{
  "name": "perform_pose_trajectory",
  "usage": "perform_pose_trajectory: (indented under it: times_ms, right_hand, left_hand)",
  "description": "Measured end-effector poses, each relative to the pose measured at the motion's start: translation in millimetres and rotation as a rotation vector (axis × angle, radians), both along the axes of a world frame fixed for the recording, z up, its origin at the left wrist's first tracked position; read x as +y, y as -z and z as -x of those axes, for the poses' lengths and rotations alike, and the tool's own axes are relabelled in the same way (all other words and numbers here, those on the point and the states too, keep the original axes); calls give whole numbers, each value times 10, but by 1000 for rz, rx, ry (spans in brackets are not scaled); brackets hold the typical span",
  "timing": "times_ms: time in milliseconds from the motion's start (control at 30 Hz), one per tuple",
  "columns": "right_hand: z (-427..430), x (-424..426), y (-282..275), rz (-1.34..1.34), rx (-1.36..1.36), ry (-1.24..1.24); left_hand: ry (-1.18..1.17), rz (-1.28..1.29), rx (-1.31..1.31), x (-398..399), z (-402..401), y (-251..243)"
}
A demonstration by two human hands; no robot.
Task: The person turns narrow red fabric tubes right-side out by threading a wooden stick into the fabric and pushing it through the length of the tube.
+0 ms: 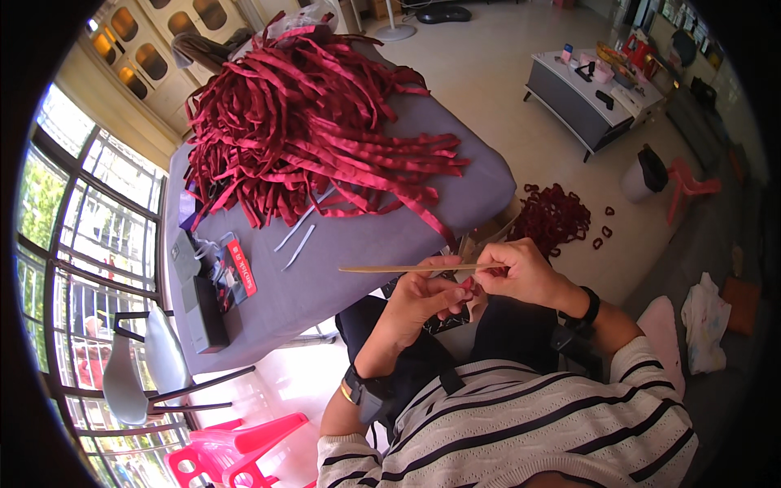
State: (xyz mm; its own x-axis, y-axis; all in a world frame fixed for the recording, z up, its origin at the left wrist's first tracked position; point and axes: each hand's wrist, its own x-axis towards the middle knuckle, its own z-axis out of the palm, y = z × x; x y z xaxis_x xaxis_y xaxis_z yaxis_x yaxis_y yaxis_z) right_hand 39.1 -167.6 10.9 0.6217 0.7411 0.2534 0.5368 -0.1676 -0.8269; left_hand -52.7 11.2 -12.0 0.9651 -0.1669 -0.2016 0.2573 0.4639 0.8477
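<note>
In front of my lap, my right hand (518,274) grips a thin, flat wooden stick (390,268) whose pointed end reaches left over the table edge. Between the fingertips of my left hand (421,299) is a small piece of red fabric (467,284). My right fingertips meet it from the other side, and its far part is hidden by the fingers. Beyond my hands, a large heap of long red fabric strips (293,122) covers much of the cloth-covered table (348,244). One strip hangs over the edge near my hands.
Two white cords (299,247), a red SanDisk package (242,267) and a dark box (205,314) lie on the table. Dark red fabric loops (552,219) are piled on the floor. A pink plastic chair (244,448), grey chair (165,348) and waste bin (640,177) stand around.
</note>
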Motion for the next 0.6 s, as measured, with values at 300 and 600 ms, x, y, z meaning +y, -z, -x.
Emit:
perform_pose_trajectory:
  times_ms: [300, 600]
  right_hand:
    - [-9, -10, 74, -66, 618, -153]
    - [-5, -130, 218, -125, 699, -200]
  left_hand:
    - [-8, -40, -68, -121, -47, 80]
    - [-81, 457, -91, -248, -119, 59]
